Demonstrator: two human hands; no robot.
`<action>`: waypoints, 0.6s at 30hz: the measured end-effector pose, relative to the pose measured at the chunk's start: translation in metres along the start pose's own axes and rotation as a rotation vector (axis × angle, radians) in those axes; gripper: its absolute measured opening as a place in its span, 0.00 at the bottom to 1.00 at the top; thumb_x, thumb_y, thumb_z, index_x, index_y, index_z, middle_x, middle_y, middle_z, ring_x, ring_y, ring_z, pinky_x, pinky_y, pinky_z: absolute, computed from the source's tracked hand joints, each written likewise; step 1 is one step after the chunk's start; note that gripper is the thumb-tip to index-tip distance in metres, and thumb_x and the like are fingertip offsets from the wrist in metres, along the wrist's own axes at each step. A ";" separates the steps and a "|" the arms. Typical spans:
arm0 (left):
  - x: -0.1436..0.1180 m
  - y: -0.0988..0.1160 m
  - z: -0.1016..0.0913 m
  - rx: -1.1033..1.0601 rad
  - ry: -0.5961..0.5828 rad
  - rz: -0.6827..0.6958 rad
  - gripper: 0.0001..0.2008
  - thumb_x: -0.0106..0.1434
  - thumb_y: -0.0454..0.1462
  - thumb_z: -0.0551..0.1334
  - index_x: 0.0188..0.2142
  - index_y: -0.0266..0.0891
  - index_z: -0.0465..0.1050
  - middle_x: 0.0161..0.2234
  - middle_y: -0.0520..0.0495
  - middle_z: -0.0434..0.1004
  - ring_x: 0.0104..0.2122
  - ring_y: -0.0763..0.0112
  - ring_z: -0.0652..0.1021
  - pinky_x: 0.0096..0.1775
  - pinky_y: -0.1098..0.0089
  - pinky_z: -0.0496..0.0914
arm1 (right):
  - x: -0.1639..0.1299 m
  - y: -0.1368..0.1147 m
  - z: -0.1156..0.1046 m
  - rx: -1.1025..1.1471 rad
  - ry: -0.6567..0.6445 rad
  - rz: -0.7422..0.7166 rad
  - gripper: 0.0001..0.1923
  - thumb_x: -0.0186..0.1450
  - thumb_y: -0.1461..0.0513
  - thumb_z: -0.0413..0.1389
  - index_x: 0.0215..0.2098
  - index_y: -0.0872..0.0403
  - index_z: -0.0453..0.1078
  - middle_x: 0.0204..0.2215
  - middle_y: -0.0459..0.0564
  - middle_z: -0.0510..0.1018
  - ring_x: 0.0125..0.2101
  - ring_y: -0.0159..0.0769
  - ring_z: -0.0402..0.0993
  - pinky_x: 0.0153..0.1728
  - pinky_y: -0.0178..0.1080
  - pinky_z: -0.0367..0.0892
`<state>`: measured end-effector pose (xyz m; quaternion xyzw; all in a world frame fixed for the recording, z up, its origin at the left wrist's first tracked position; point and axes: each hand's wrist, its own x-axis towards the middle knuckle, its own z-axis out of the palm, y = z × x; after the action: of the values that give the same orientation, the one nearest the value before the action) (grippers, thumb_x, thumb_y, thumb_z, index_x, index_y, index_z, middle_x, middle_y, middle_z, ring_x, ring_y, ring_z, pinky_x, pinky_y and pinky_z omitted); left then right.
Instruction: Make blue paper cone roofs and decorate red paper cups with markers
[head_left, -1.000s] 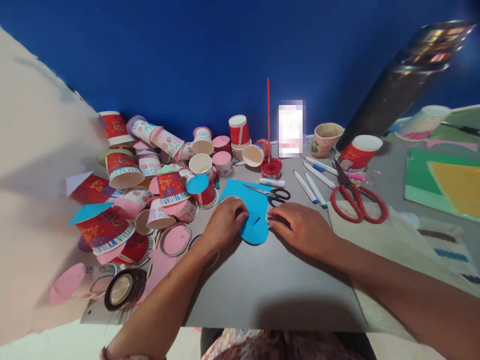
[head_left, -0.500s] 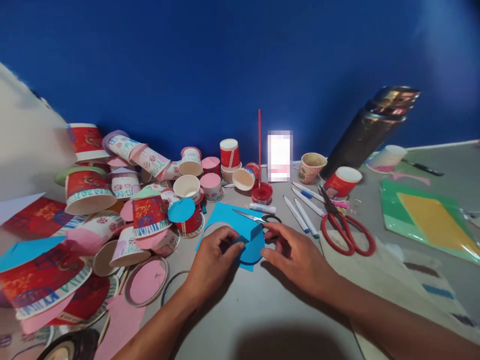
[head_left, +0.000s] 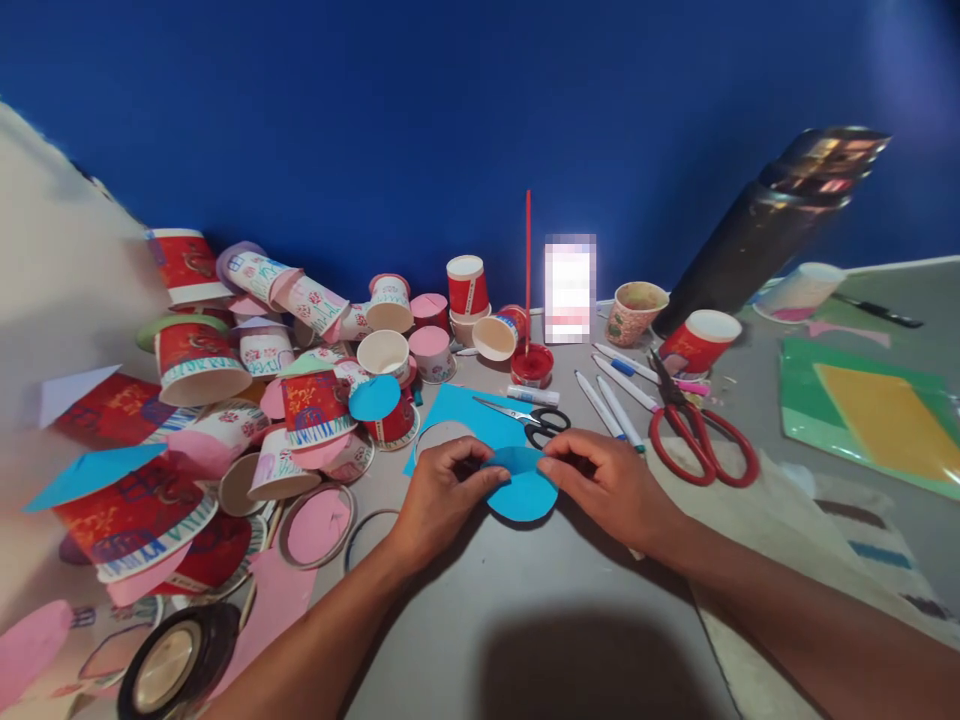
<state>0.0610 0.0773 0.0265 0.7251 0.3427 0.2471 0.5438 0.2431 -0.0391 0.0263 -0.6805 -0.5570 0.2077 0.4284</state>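
A round blue paper cutout (head_left: 523,490) is pinched between both my hands just above the grey table (head_left: 540,620). My left hand (head_left: 442,495) grips its left edge, and my right hand (head_left: 611,480) grips its right edge. Behind the cutout lies a larger blue paper sheet (head_left: 465,412) with a rounded piece cut out of it. Small black-handled scissors (head_left: 532,420) rest on that sheet, just beyond my fingers.
A heap of decorated paper cups (head_left: 247,380) and pink paper discs (head_left: 315,525) fills the left. Red-handled scissors (head_left: 694,430), several pens (head_left: 611,395), a glue stick (head_left: 531,395), a red paint pot (head_left: 532,365), a dark flask (head_left: 757,240) and coloured paper sheets (head_left: 877,415) are right. A tape roll (head_left: 176,660) sits front left.
Both hands have lifted the blue cutout off the blue sheet and now pinch it from either side. The view has shifted a little.
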 end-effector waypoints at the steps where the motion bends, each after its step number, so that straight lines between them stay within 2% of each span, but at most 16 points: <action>1: 0.000 0.001 0.000 -0.027 0.012 -0.012 0.10 0.54 0.40 0.72 0.31 0.39 0.74 0.27 0.55 0.71 0.26 0.75 0.70 0.29 0.73 0.65 | -0.001 0.000 0.001 -0.005 -0.002 -0.013 0.09 0.68 0.57 0.56 0.31 0.51 0.72 0.27 0.44 0.78 0.28 0.34 0.72 0.30 0.35 0.64; 4: 0.000 0.002 0.001 -0.097 0.025 -0.064 0.18 0.51 0.39 0.75 0.40 0.40 0.74 0.27 0.56 0.72 0.26 0.76 0.70 0.29 0.74 0.66 | -0.003 0.001 0.001 -0.021 -0.010 -0.044 0.09 0.69 0.57 0.56 0.32 0.51 0.72 0.28 0.44 0.78 0.28 0.34 0.73 0.30 0.35 0.64; 6: -0.001 0.001 0.001 -0.121 0.003 -0.088 0.20 0.50 0.39 0.75 0.42 0.39 0.75 0.26 0.56 0.72 0.26 0.76 0.71 0.29 0.74 0.66 | -0.003 0.001 0.000 -0.025 -0.019 -0.051 0.09 0.69 0.58 0.56 0.32 0.51 0.72 0.27 0.44 0.78 0.27 0.34 0.72 0.30 0.35 0.64; 12: -0.001 -0.002 0.003 -0.159 -0.049 -0.068 0.12 0.51 0.40 0.74 0.35 0.38 0.80 0.30 0.50 0.78 0.29 0.71 0.75 0.31 0.71 0.70 | -0.004 -0.002 -0.002 -0.019 -0.059 -0.057 0.09 0.68 0.59 0.56 0.31 0.51 0.73 0.26 0.44 0.78 0.26 0.33 0.71 0.30 0.35 0.64; 18: -0.002 -0.001 0.003 -0.089 -0.046 -0.025 0.09 0.54 0.40 0.73 0.31 0.38 0.80 0.28 0.51 0.76 0.28 0.73 0.72 0.30 0.72 0.67 | -0.004 -0.004 -0.003 -0.019 -0.085 -0.056 0.10 0.68 0.58 0.56 0.30 0.52 0.73 0.26 0.44 0.79 0.25 0.32 0.72 0.29 0.35 0.64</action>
<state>0.0616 0.0742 0.0246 0.7011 0.3280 0.2387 0.5864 0.2419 -0.0436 0.0303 -0.6592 -0.5955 0.2191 0.4035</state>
